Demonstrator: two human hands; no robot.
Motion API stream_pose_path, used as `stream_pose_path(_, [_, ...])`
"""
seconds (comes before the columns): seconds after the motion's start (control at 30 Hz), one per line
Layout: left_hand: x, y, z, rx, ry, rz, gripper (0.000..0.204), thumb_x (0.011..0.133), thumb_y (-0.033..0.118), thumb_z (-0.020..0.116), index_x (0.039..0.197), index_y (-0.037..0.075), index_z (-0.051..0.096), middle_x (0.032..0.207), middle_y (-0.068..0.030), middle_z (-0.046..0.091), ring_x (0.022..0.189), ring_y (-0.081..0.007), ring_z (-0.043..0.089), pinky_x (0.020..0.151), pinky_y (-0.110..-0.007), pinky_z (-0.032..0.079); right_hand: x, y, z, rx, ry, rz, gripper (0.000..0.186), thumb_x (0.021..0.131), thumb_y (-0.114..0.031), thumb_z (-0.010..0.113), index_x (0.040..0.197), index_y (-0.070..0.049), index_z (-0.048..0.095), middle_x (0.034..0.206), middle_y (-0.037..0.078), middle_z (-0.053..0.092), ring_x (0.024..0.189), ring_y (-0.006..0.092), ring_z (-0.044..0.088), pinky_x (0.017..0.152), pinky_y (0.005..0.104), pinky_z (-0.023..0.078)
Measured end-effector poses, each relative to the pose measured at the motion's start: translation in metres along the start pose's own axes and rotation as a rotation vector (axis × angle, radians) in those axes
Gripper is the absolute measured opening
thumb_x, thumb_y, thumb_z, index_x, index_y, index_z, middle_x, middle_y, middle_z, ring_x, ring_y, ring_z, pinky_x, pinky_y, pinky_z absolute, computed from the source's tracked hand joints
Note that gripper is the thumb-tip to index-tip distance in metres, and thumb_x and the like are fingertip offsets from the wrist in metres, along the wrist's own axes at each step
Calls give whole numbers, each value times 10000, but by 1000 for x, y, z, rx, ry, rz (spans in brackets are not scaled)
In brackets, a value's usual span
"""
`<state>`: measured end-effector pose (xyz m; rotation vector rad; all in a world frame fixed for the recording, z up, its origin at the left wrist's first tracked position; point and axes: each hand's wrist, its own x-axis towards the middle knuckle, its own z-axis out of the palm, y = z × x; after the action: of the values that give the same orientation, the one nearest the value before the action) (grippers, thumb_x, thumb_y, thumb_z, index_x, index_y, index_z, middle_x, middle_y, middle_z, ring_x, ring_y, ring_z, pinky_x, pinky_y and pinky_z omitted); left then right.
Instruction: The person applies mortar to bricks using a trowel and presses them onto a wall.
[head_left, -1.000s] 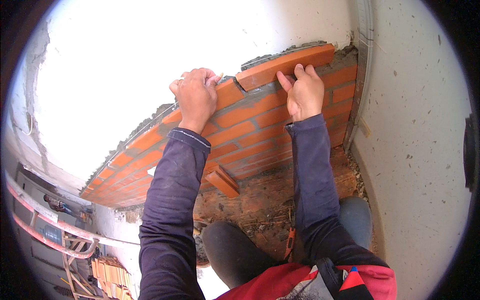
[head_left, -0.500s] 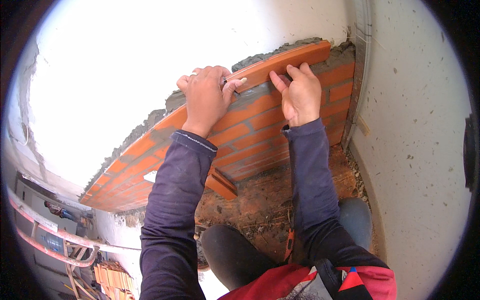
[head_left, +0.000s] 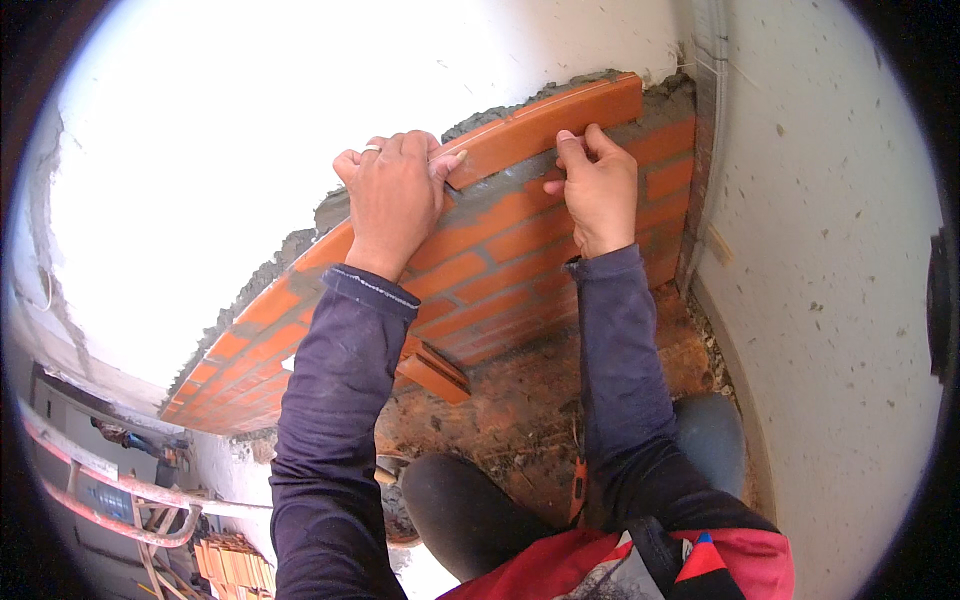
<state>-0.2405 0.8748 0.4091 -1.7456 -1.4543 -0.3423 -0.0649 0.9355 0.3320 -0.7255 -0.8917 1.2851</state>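
A long, narrow orange brick (head_left: 560, 120) lies on grey mortar along the top of a low brick facing (head_left: 500, 240) against a white wall. My left hand (head_left: 393, 200) grips the brick's left end, its fingers curled over the top edge and its thumb on the front face. A thin pale line runs along the brick's upper edge. Below the brick's right half is my right hand (head_left: 605, 195), some fingers bent and the upper two apart, with their tips at the lower front edge. Nothing shows inside that hand.
A speckled pale wall (head_left: 830, 250) and a metal upright strip (head_left: 705, 150) bound the right. Low by the facing sits a loose brick (head_left: 435, 375); an orange-handled tool (head_left: 578, 490) is near my legs. Red-and-white tubing (head_left: 120, 485) and stacked bricks (head_left: 235, 565) are lower left.
My right hand's fingers, earlier stretched along the brick's lower edge, are now more bent. My left hand keeps its place at the brick's left end. The view has shifted slightly.
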Motion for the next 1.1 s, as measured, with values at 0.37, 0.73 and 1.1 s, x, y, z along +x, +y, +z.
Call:
stream_pose_path(0.37, [4,6,-2,-5,-80,-38,240,944,330,574,902,114,668,816,-79,680,816,-273,604,790,-429,315,7,26,5,-624,246,-384,541,796,-321,757,1141,72,617,853,152,605,840,343,604,753,450,473])
stream_pose_path(0.73, [3,9,0,13,-50,-62,223,929,324,589,893,125,681,807,-74,680,830,-280,612,778,-429,328,2,21,9,-790,465,-483,903,679,-460,835,1336,61,502,1290,205,459,1124,374,495,935,465,439])
stream_pose_path(1.1, [10,5,3,6,-62,-7,253,934,311,589,827,112,702,729,-56,665,771,-256,597,748,-432,314,16,13,10,-965,456,-634,992,680,-412,843,1408,77,379,1488,276,272,1323,455,295,1072,588,264])
